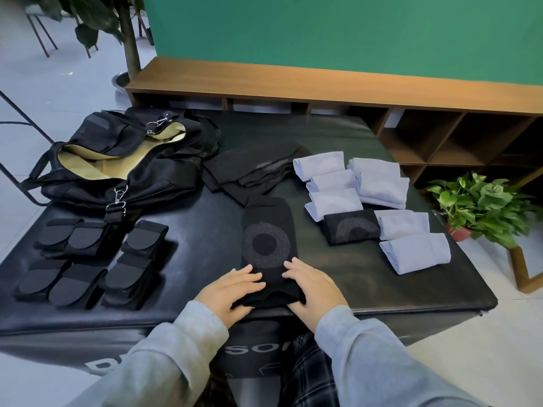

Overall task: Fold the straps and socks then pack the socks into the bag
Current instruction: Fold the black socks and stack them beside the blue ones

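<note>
Both my left hand (232, 292) and right hand (311, 284) pinch the near hem of the black sock (269, 245) lying flat at table centre; it looks soft, light and floppy, so I'd grip both corners and fold away.

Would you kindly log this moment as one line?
fold socks | both hands grip black sock's near end | bag open | none packed
</note>
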`<state>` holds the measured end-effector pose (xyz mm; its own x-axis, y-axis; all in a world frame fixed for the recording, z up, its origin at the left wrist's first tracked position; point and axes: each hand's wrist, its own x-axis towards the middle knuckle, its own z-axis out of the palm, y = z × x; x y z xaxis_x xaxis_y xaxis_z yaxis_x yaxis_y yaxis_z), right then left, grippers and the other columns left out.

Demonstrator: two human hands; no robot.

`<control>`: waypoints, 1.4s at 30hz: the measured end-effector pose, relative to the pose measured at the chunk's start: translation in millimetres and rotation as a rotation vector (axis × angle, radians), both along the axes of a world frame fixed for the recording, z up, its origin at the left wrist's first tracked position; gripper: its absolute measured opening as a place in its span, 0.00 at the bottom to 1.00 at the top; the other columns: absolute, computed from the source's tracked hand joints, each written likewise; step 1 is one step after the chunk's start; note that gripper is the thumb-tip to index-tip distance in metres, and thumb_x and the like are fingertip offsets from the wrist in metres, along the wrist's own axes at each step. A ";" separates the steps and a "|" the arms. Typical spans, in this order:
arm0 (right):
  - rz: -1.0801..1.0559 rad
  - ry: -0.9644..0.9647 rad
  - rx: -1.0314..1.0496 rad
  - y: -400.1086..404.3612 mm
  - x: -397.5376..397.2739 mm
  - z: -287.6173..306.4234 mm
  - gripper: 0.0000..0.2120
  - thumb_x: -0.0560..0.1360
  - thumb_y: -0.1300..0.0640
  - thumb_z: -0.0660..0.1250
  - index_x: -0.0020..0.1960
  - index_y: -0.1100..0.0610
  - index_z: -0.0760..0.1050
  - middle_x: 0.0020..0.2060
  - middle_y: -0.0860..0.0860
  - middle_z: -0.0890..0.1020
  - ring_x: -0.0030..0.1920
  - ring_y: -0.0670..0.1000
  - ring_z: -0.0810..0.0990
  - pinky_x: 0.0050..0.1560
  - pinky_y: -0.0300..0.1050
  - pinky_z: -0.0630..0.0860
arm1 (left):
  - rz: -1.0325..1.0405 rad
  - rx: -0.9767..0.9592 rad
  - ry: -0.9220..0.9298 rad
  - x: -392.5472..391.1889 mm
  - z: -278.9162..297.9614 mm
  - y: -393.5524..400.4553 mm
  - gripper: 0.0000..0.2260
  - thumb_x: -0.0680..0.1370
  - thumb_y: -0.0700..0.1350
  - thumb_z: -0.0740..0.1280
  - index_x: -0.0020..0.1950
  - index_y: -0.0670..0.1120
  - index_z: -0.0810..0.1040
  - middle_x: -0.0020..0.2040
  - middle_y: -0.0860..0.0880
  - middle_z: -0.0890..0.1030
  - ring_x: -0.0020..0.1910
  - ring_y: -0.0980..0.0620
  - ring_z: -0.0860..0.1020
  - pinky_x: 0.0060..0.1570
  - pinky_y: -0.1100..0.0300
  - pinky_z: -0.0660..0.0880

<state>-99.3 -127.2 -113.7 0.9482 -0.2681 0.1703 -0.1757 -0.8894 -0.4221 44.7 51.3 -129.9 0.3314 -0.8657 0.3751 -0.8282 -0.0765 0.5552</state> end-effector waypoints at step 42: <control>-0.314 -0.239 -0.074 7.6 16.6 -8.8 0.08 0.70 0.57 0.65 0.46 0.46 0.78 0.48 0.43 0.78 0.49 0.44 0.69 0.44 0.42 0.69 | 0.573 0.179 0.237 -14.3 39.0 -22.0 0.07 0.75 0.49 0.67 0.43 0.58 0.70 0.47 0.61 0.72 0.52 0.54 0.67 0.53 0.64 0.57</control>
<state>-82.7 -119.6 -122.4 0.7534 -0.5174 0.4057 -0.3485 -0.8375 -0.4210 30.4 29.3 -90.9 0.8156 -0.5697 0.1017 -0.4856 -0.5783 0.6555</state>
